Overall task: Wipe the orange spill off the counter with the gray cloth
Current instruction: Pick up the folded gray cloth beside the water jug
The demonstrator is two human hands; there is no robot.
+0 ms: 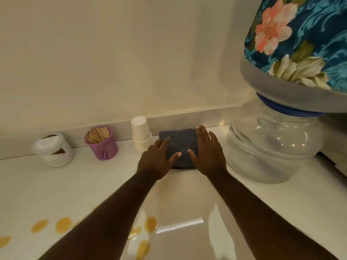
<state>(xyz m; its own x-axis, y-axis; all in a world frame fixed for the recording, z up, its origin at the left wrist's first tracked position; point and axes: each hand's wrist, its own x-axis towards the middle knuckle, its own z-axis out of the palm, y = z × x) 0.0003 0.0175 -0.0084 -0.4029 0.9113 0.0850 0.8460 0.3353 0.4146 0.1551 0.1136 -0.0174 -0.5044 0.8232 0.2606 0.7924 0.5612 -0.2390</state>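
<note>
We open on the biggest thing in view, the water jug [272,145] under its floral cover [300,40] at two o'clock, standing on the white counter [281,203] that fills the lower frame. Centre stage, at twelve o'clock from our arms, lies the folded cloth [180,145], pushed back against the wall ledge between the jug and the paper cups [141,134]. Our left hand [156,162] rests on its left edge, fingers spread and flat; our right hand [208,152] hovers at its right edge, fingers straight and a little apart, clamped on nothing yet. The spill [63,225] sits well apart from the cloth, down at seven o'clock: orange blobs dotted along the near counter. To do this well, we judge, we should pinch the cloth by both sides, keep it folded for a thick pad, and lift it clear so the cups don't topple. At ten o'clock stand the purple stick holder [102,147] and the white tub [53,150]; the tub's label is too blurred to read.
</note>
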